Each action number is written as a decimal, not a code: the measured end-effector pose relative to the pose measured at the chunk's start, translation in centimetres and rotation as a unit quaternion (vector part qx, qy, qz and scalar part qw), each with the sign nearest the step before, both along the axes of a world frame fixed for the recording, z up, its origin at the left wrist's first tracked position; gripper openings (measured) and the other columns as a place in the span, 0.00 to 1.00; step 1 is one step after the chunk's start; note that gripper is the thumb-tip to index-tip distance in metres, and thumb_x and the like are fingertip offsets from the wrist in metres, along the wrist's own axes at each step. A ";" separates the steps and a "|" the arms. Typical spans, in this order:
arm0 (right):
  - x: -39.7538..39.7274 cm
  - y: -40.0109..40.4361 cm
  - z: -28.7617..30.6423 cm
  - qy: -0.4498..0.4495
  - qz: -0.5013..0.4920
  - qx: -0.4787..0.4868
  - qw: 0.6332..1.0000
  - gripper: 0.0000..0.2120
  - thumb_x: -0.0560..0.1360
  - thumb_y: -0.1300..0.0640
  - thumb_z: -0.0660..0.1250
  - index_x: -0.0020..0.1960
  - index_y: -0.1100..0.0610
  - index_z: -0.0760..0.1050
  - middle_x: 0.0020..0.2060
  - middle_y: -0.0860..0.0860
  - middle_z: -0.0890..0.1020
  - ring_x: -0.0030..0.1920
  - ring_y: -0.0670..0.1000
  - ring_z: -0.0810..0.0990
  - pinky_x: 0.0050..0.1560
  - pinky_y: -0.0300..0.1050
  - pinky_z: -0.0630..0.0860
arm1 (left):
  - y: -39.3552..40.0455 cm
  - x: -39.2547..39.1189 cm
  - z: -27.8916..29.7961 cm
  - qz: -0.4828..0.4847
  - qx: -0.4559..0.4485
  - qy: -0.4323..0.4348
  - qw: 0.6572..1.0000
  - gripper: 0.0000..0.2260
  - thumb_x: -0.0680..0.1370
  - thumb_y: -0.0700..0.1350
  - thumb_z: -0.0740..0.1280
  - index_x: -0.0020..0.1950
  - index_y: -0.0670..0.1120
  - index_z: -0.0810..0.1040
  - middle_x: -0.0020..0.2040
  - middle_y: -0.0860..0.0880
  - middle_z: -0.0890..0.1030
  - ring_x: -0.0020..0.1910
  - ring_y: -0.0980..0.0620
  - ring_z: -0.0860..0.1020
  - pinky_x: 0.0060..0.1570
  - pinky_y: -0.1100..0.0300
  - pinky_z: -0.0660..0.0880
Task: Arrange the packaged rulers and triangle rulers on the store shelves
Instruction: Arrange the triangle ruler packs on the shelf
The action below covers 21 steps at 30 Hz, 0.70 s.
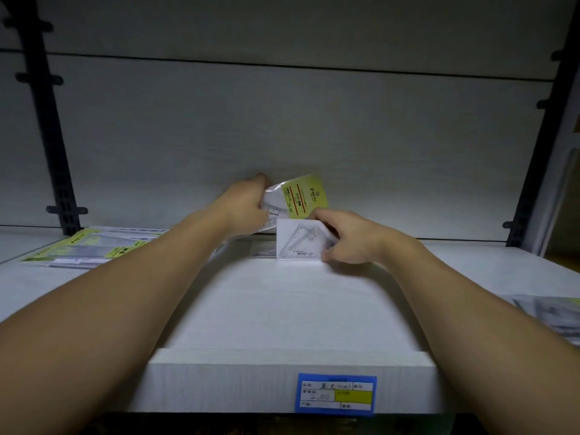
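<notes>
1. Two hands reach to the back of one white shelf (pixel 282 309), close against the pale back panel (pixel 282 120).
2. The left hand (pixel 244 205) has its grip curled round one triangle ruler pack (pixel 298 196) with a yellow header card, held tilted above the shelf.
3. The right hand (pixel 348 237) has its grip pinched on a second triangle ruler pack (pixel 296 243), standing on its lower edge on the shelf, just below and in front of the first pack; the two seem to overlap, though whether they touch I cannot tell.
4. One pile of ruler packs (pixel 94 246) with yellow labels lies flat at the left of the shelf; the number in it cannot be counted.
5. More packs (pixel 546 312) lie at the right edge, blurred, number unclear.
6. One blue price tag (pixel 336 394) with a yellow patch sits on the shelf's front edge.
7. Two dark slotted uprights (pixel 59 158) frame the panel, one on each side.
</notes>
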State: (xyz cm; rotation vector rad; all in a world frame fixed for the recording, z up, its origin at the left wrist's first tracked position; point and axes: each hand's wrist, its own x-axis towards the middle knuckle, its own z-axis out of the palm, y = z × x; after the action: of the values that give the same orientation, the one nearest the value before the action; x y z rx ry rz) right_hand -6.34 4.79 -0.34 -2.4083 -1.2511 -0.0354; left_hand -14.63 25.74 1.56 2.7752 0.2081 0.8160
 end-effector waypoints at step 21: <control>-2.8 -2.8 2.2 -0.118 -0.100 0.083 0.985 0.20 0.70 0.54 0.77 0.61 0.55 0.82 0.57 0.56 0.81 0.61 0.56 0.75 0.56 0.44 0.73 | -4.4 1.0 -0.4 -0.050 0.016 -0.044 0.998 0.05 0.71 0.39 0.64 0.40 0.48 0.70 0.43 0.45 0.80 0.43 0.40 0.77 0.37 0.55 0.73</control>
State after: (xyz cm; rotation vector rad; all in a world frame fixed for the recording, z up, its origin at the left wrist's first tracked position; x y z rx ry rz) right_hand -9.16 2.02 1.86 -2.4243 -1.0504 -0.4776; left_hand -13.67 21.35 1.12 2.7473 0.0394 0.9205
